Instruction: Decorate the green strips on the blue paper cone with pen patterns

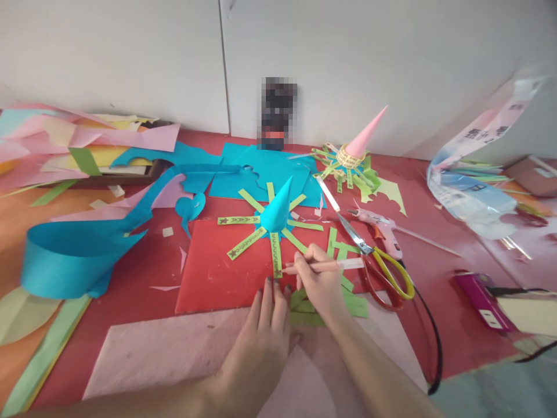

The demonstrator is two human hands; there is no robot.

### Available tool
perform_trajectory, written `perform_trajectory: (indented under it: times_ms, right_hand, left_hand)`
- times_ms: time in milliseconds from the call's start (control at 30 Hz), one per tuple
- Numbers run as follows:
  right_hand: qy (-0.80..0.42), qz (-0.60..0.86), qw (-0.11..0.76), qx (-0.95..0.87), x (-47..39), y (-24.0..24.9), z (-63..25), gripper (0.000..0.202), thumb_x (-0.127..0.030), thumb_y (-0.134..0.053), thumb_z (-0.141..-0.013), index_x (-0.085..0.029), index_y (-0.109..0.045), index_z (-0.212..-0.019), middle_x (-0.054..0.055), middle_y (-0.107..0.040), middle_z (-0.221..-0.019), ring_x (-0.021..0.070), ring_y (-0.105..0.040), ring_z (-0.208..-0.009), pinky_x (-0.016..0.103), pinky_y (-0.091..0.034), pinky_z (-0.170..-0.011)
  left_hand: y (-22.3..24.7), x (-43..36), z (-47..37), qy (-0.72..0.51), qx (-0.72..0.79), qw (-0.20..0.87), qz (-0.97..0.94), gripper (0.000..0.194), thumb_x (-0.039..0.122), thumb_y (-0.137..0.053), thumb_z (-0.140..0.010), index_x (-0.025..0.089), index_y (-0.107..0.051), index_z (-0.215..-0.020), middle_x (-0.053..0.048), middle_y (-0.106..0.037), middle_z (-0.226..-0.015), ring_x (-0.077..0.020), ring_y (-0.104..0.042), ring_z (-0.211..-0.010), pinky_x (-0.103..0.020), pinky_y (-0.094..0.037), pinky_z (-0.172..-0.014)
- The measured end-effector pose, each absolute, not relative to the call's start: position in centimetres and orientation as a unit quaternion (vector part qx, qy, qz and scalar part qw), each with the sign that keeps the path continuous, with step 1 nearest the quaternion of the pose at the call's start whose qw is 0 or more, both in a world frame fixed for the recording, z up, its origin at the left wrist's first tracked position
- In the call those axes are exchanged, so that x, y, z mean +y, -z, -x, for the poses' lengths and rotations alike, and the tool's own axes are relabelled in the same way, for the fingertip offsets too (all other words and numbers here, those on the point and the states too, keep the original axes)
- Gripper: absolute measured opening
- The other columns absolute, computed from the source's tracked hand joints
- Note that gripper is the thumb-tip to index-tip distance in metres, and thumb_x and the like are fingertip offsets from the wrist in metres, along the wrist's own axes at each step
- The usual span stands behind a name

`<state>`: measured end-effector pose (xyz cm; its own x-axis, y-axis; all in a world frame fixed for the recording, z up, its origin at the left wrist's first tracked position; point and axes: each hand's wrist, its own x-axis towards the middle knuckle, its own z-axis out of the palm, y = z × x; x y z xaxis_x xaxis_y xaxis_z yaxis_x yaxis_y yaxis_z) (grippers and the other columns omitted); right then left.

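A blue paper cone (276, 209) stands on a red sheet (209, 273), with green strips spreading out from around its base. Three strips on the near and left side carry dark drawn marks and stars. My right hand (319, 284) is closed on a pale pink pen (319, 266), its tip at the star on the near strip (275, 247). My left hand (265, 325) lies flat with fingers apart, its fingertips at the lower end of that strip. Loose green strips (357, 305) lie partly under and beside my right hand.
Scissors (385, 273) and a glue gun (383, 226) lie to the right. A pink cone piece (363, 136) stands at the back. Blue paper loops (65, 261) and piled paper (87, 139) are at the left. A purple power strip (485, 302) sits far right.
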<state>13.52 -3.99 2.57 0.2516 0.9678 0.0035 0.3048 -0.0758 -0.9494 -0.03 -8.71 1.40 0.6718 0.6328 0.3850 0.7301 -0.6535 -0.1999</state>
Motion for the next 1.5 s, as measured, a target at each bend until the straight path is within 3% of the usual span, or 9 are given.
perform_trajectory:
  times_ms: [433,733,933,1167,1500]
  right_hand:
    - [-0.379,0.622,0.465,-0.502,-4.01,-2.31,-13.53,0.032,-0.033,-0.052,-0.085,-0.023,-0.037,-0.058,-0.008,-0.042,-0.038,0.0179,-0.067,-0.055,0.022,-0.048,-0.048]
    - [-0.381,0.621,0.449,-0.517,-4.19,-2.64,-13.52,0.032,-0.029,-0.052,-0.085,-0.023,-0.036,-0.058,-0.008,-0.04,-0.037,0.0171,-0.066,-0.052,0.018,-0.039,-0.04]
    - [-0.379,0.62,0.452,-0.517,-4.21,-2.56,-13.59,0.032,-0.03,-0.052,-0.085,-0.023,-0.036,-0.058,-0.008,-0.04,-0.037,0.0174,-0.067,-0.053,0.019,-0.041,-0.041]
    - [-0.378,0.631,0.463,-0.495,-3.87,-2.5,-13.55,0.033,-0.033,-0.052,-0.085,-0.023,-0.036,-0.058,-0.008,-0.041,-0.037,0.0177,-0.067,-0.054,0.024,-0.052,-0.053]
    - [-0.374,0.633,0.463,-0.495,-4.09,-2.56,-13.55,0.032,-0.03,-0.053,-0.083,-0.024,-0.035,-0.057,-0.009,-0.038,-0.034,0.0181,-0.067,-0.052,0.025,-0.052,-0.053]
  left_hand:
    - [-1.28,-8.85,0.14,0.144,-0.376,0.171,0.899,0.046,0.039,-0.049,-0.085,0.004,-0.062,-0.113,-0.016,-0.063,-0.111,-0.0303,-0.056,-0.108,-0.038,-0.043,-0.09]
    - [-1.36,-8.77,0.05,0.146,-0.378,0.169,0.899,0.044,0.037,-0.046,-0.087,0.005,-0.063,-0.111,-0.015,-0.064,-0.11,-0.0291,-0.058,-0.106,-0.037,-0.045,-0.089]
    - [-1.35,-8.69,0.06,0.138,-0.377,0.168,0.9,0.045,0.038,-0.045,-0.088,0.005,-0.063,-0.112,-0.015,-0.064,-0.11,-0.0293,-0.058,-0.107,-0.037,-0.045,-0.089]
    - [-1.67,-8.63,0.07,0.153,-0.379,0.168,0.897,0.042,0.033,-0.039,-0.09,0.005,-0.065,-0.109,-0.014,-0.065,-0.108,-0.0282,-0.059,-0.104,-0.036,-0.044,-0.088]
    - [-1.54,-8.8,0.03,0.139,-0.377,0.163,0.901,0.043,0.037,-0.045,-0.088,0.005,-0.064,-0.109,-0.016,-0.064,-0.111,-0.0291,-0.057,-0.107,-0.037,-0.043,-0.09]
